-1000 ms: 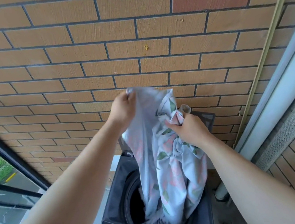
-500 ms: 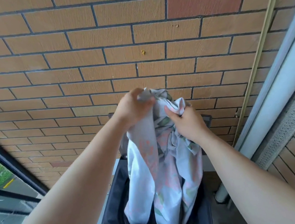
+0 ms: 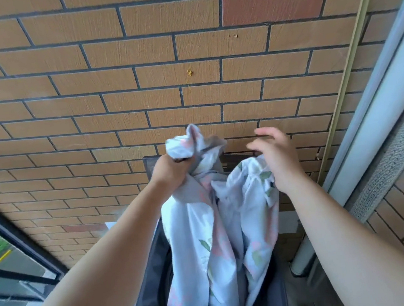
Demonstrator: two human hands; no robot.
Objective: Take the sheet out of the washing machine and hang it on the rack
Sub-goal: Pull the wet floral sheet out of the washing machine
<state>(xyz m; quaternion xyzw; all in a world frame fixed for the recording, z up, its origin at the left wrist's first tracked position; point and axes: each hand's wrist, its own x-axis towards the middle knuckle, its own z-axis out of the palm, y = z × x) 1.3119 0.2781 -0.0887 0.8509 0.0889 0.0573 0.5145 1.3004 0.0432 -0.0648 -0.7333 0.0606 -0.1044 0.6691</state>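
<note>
left grip (image 3: 171, 173): fist clamped on bunched top of sheet (image 3: 217, 227)
right grip (image 3: 276, 159): open, fingers spread, holding nothing, just over right fold
sheet: hangs from left grip, lower part inside washer (image 3: 151, 294)
rack: not in view
risk: one-hand hold on likely wet weight, bunch may slip back in; tail could snag on rim

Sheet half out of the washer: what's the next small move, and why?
Probably close the right hand on the sheet's right fold just below it and lift. The left hand alone grips the bunched top, the right hand's fingers are spread and hold nothing, and the lower folds hang inside the washing machine.
</note>
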